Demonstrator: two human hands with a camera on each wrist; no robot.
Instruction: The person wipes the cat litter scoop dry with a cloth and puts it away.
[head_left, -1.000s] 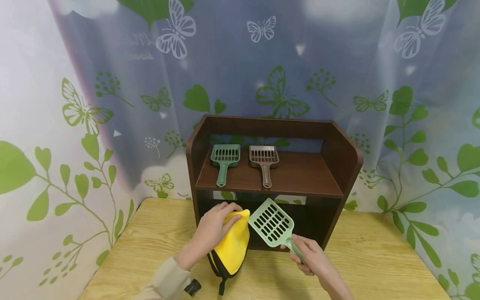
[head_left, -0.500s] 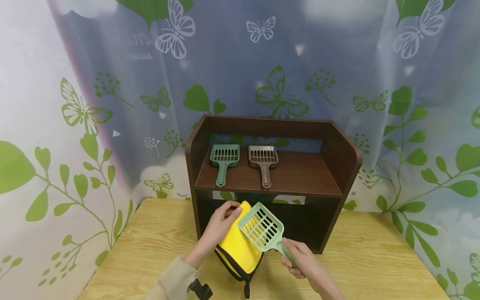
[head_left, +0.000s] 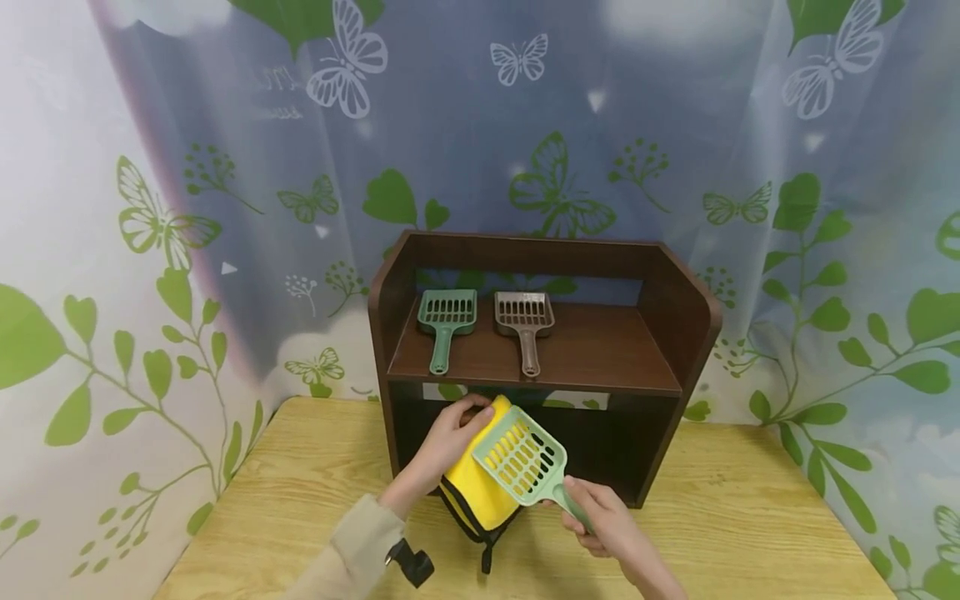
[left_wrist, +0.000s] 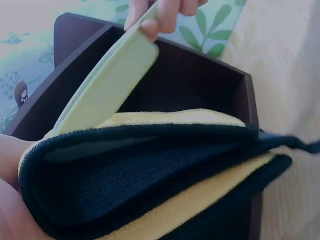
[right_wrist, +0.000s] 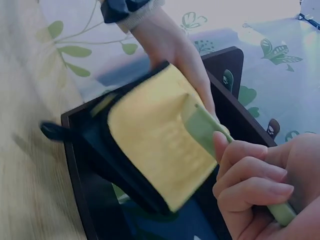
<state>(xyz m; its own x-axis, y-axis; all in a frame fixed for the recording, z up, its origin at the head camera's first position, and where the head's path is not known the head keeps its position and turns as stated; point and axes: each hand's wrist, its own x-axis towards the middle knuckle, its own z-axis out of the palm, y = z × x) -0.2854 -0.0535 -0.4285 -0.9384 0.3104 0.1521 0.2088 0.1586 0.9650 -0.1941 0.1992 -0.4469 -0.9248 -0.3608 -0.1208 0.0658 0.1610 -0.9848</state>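
My left hand [head_left: 448, 437] grips a folded cloth [head_left: 478, 500], yellow with a black underside, black edging and a hanging loop. In the head view, the cloth lies behind the head of a light green litter scoop [head_left: 552, 486], its yellow showing through the slots. My right hand [head_left: 609, 521] holds that scoop by the handle, fingers curled round it, slotted head tilted up to the left. The right wrist view has the yellow face of the cloth [right_wrist: 150, 135] against the scoop head [right_wrist: 200, 125]. From the left wrist, the cloth's dark folds [left_wrist: 115, 170] hide the scoop's far end.
Behind the hands stands a dark brown two-tier shelf [head_left: 622, 354] on a wooden table [head_left: 750, 517]. On its upper board lie a darker green scoop [head_left: 442, 333] and a brown scoop [head_left: 527, 333], side by side. A patterned curtain [head_left: 450, 108] hangs behind.
The left hand has brought the cloth rightward until it lies behind the scoop head, then slightly upward. The right hand has shifted the scoop a little left and down. Both grips stay.
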